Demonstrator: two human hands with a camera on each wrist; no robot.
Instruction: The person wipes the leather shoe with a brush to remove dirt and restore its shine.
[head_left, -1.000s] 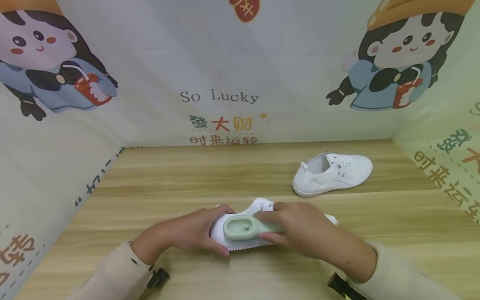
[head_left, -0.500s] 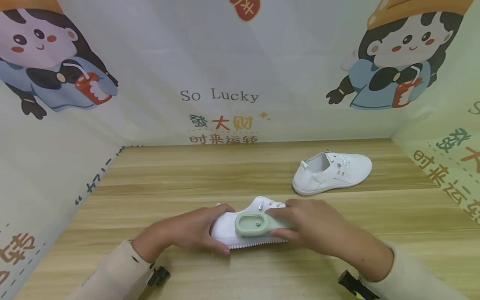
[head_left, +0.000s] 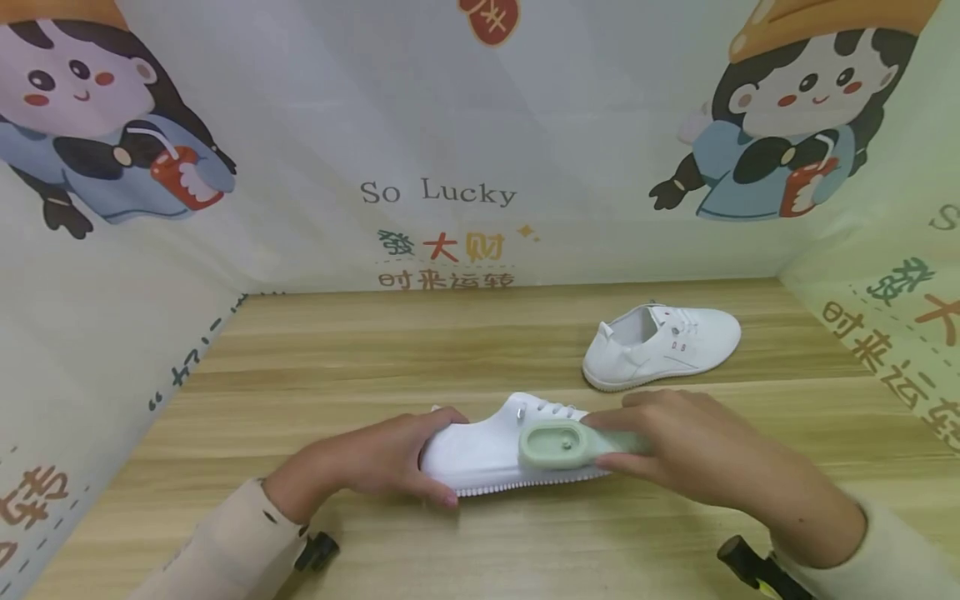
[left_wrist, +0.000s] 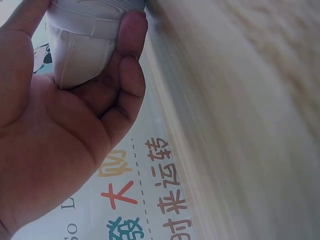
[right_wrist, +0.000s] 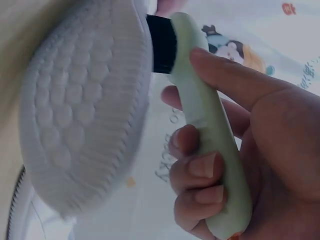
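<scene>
A white lace-up shoe (head_left: pixel 480 450) is tilted on its side in the head view, its sole edge toward me. My left hand (head_left: pixel 393 458) grips its heel; the left wrist view shows curled fingers (left_wrist: pixel 131 75) around the heel. My right hand (head_left: pixel 690 450) holds a pale green brush (head_left: pixel 555 444) by its handle, fingers wrapped round it in the right wrist view. Dark bristles (right_wrist: pixel 161 44) of the brush meet the shoe's upper near the laces. The patterned sole (right_wrist: pixel 80 110) faces the right wrist camera.
A second white shoe (head_left: pixel 663 346) stands upright at the back right of the wood-grain table (head_left: pixel 360 350). Printed cloth walls (head_left: pixel 450 125) enclose the back and both sides. Dark camera mounts sit at both wrists.
My right hand has slid the brush rightward along the shoe's side, from near the heel to beside the laces. The left hand has stayed at the heel.
</scene>
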